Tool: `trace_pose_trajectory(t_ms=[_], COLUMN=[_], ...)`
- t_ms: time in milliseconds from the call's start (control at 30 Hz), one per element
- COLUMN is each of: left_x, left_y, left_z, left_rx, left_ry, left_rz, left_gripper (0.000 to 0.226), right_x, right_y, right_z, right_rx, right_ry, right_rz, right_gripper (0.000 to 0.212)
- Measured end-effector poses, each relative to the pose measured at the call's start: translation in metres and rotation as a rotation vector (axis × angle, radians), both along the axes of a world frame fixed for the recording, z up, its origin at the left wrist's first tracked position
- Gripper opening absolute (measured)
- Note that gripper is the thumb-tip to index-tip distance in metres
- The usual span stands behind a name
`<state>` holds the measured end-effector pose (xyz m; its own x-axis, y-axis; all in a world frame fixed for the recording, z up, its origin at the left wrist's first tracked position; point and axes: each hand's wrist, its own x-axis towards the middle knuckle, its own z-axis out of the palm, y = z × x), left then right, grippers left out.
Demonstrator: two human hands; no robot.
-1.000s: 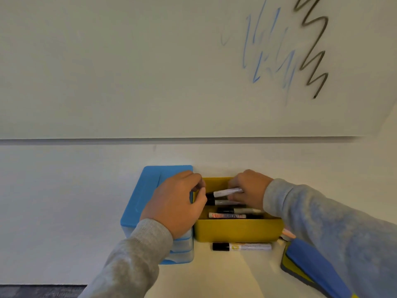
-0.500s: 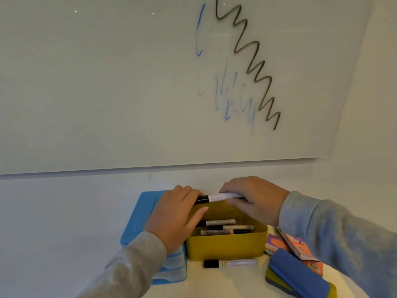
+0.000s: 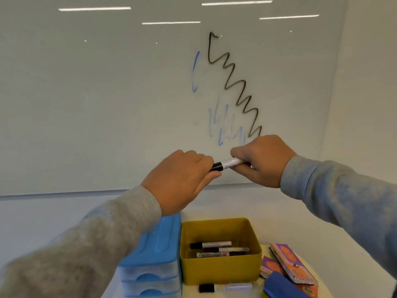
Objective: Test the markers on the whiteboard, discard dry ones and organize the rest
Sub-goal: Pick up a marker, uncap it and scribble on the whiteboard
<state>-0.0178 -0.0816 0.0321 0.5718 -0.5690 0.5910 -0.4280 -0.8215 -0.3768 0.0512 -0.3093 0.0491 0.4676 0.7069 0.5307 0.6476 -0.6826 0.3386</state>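
i am facing the whiteboard (image 3: 107,93) behind my hands; the yellow bin (image 3: 219,268) is sitting below them; my left hand (image 3: 178,181) is gripping the cap and my right hand (image 3: 261,160) the barrel of one marker (image 3: 227,163) between them.

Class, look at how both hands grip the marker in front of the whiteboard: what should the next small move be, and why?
Probably pull the cap off. The left hand pinches the black cap end of the marker, the right hand holds its white barrel, and it is still capped, so it cannot yet be tested on the whiteboard.
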Motion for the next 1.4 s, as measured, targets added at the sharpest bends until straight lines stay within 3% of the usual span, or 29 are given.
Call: trace_pose_trajectory(t_ms=[100,200,267,433,600,867,1033,1200,1300,1400], left_x=[0.000,-0.003,-0.004,0.008,0.012,0.030,0.048,0.067,0.076,0.090], left_y=[0.013,0.055,0.080,0.078,0.065,0.075,0.074,0.071,0.075,0.086], left_z=[0.015,0.021,0.020,0.019,0.029,0.077,0.078,0.056,0.050,0.041], left_rx=[0.012,-0.050,-0.153,-0.310,-0.308,-0.578,-0.725,-0.710,-0.694,-0.584], left_ry=[-0.198,-0.213,-0.137,0.015,-0.005,-0.173,-0.157,-0.045,-0.127,-0.239], left_rz=[0.044,0.141,0.185,0.215,0.159,0.119,0.074,0.070,0.099,0.102], left_gripper=[0.032,0.030,0.032,0.032,0.030,0.031,0.042,0.037,0.043,0.048], right_x=[0.007,0.013,0.015,0.009,-0.002,-0.010,-0.004,0.016,0.033,0.040], right_y=[-0.017,-0.064,-0.081,-0.041,0.004,0.033,0.069,0.095,0.103,0.108], right_z=[0.016,0.026,0.023,0.020,0.043,0.109,0.141,0.158,0.157,0.142], right_rx=[0.242,0.499,0.556,0.653,0.660,1.019,0.918,0.835,0.758,0.653], right_ry=[0.100,0.147,0.184,0.479,0.604,0.337,0.170,-0.037,-0.158,-0.146], right_rz=[-0.012,-0.124,-0.159,0.085,0.255,0.480,0.578,0.546,0.494,0.498], right_gripper=[0.044,0.047,0.045,0.017,0.025,0.003,0.012,0.007,0.014,0.013])
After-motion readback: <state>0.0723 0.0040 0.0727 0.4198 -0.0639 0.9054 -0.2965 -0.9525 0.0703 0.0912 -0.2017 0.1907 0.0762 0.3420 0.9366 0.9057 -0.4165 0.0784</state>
